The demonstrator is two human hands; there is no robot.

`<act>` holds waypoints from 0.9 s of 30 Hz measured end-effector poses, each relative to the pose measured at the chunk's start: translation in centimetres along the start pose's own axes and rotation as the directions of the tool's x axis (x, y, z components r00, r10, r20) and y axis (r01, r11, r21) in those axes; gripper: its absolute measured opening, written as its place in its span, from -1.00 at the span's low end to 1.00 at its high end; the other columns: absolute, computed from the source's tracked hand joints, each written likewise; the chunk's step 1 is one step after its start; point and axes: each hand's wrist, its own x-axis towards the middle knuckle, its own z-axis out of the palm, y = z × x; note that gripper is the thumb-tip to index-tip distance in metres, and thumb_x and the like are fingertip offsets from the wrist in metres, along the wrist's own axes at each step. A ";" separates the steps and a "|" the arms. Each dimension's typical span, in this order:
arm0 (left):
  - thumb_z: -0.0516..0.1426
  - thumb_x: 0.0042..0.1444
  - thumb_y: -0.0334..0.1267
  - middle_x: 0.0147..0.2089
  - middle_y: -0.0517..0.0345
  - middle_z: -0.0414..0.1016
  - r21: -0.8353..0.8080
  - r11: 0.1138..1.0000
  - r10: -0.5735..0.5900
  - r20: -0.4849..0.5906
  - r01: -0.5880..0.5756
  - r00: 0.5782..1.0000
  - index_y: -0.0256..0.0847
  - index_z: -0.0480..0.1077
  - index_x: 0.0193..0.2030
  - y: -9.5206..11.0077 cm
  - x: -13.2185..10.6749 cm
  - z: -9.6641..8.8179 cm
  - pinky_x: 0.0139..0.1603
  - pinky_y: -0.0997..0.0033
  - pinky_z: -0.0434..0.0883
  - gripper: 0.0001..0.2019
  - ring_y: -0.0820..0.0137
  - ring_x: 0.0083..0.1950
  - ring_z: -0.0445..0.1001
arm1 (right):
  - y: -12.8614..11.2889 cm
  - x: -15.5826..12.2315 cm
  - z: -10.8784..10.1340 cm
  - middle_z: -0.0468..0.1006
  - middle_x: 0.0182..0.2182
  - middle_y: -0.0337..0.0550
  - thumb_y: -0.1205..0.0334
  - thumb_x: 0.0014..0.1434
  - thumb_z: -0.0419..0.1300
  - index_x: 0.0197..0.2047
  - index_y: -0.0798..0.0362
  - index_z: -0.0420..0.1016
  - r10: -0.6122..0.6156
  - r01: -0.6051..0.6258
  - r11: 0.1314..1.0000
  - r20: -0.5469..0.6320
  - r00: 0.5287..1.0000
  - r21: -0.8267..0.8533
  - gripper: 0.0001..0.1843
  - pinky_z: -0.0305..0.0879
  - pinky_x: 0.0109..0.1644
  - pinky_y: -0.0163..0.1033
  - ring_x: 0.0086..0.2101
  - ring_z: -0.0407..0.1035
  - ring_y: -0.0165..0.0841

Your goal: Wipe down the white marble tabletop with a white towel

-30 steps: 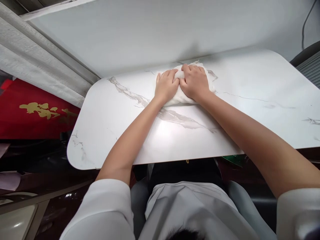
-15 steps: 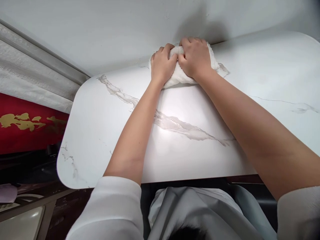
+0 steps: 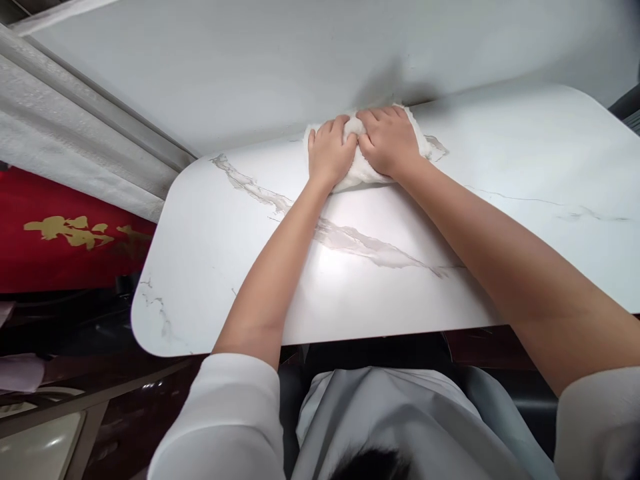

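A white, fluffy cloth (image 3: pixel 367 170) lies bunched at the far edge of the white marble-patterned table (image 3: pixel 200 247), close against the wall. My left hand (image 3: pixel 331 152) presses on its left part, fingers curled over it. On the right part, my right hand (image 3: pixel 390 141) grips the cloth the same way. The two thumbs nearly meet over the middle, where a fold of cloth bulges up. Much of the cloth is hidden beneath both palms, and both arms reach straight out across the tabletop.
A pale wall (image 3: pixel 250 73) runs along the table's far side. To the left are a white curtain-like fabric (image 3: pixel 75 127) and a red cloth with gold marks (image 3: pixel 65 233). Dark furniture stands below left. The table has rounded corners.
The view has tilted and shifted, so the table's far edge and the hands appear lower. Both hands keep their grip on the cloth, which stays near the wall.
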 end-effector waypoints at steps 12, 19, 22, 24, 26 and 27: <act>-0.10 0.32 -0.35 0.35 0.09 0.31 0.080 0.996 0.037 0.030 -0.039 0.999 -0.10 0.27 0.29 2.2 -11.9 -2.5 0.51 0.05 -0.11 -0.57 0.30 0.43 0.14 | -4.7 -10.9 -3.0 0.35 0.18 0.14 0.26 0.36 -0.15 0.28 0.21 0.29 -0.033 0.033 0.999 -0.005 0.999 -0.011 -0.50 0.02 0.28 0.11 0.17 0.19 -0.05; -0.11 0.34 -0.30 0.41 -0.03 0.22 0.143 0.984 0.100 0.072 -0.109 0.992 -0.21 0.20 0.34 3.5 -20.4 -4.1 0.51 -0.02 -0.11 -0.54 0.22 0.48 0.06 | -7.9 -18.6 -6.4 0.29 0.24 0.26 0.22 0.36 -0.15 0.34 0.32 0.22 -0.114 0.115 0.993 0.023 0.993 -0.025 -0.42 -0.01 0.34 0.13 0.22 0.17 -0.02; -0.12 0.35 -0.29 0.41 -0.07 0.21 0.149 0.981 0.112 0.075 -0.122 0.991 -0.23 0.18 0.35 3.6 -23.1 -4.8 0.50 -0.03 -0.11 -0.54 0.20 0.48 0.05 | -9.2 -20.8 -7.2 0.30 0.22 0.29 0.21 0.35 -0.12 0.32 0.35 0.26 -0.134 0.134 0.990 -0.002 0.991 -0.032 -0.42 0.00 0.35 0.12 0.21 0.19 0.01; -0.13 0.35 -0.28 0.41 -0.09 0.21 0.148 0.981 0.116 0.076 -0.127 0.990 -0.25 0.17 0.36 3.6 -24.2 -5.2 0.50 -0.04 -0.10 -0.54 0.19 0.48 0.06 | -9.9 -21.7 -7.6 0.30 0.22 0.29 0.22 0.34 -0.10 0.32 0.34 0.27 -0.149 0.148 0.989 -0.011 0.989 -0.028 -0.42 0.01 0.35 0.13 0.21 0.18 0.02; -0.15 0.36 -0.28 0.41 -0.10 0.21 0.146 0.981 0.115 0.080 -0.126 0.990 -0.25 0.16 0.36 3.5 -24.9 -5.4 0.50 -0.07 -0.09 -0.53 0.19 0.48 0.06 | -10.4 -22.1 -7.8 0.30 0.22 0.30 0.22 0.33 -0.09 0.32 0.32 0.27 -0.156 0.156 0.988 -0.007 0.988 -0.019 -0.42 0.01 0.34 0.15 0.21 0.17 0.03; -0.15 0.36 -0.28 0.41 -0.10 0.21 0.145 0.982 0.111 0.083 -0.122 0.990 -0.24 0.15 0.36 3.4 -25.0 -5.5 0.50 -0.07 -0.08 -0.54 0.19 0.48 0.06 | -10.5 -22.1 -7.9 0.30 0.22 0.31 0.22 0.33 -0.08 0.32 0.32 0.27 -0.155 0.155 0.988 -0.002 0.988 -0.016 -0.42 0.00 0.34 0.16 0.21 0.18 0.04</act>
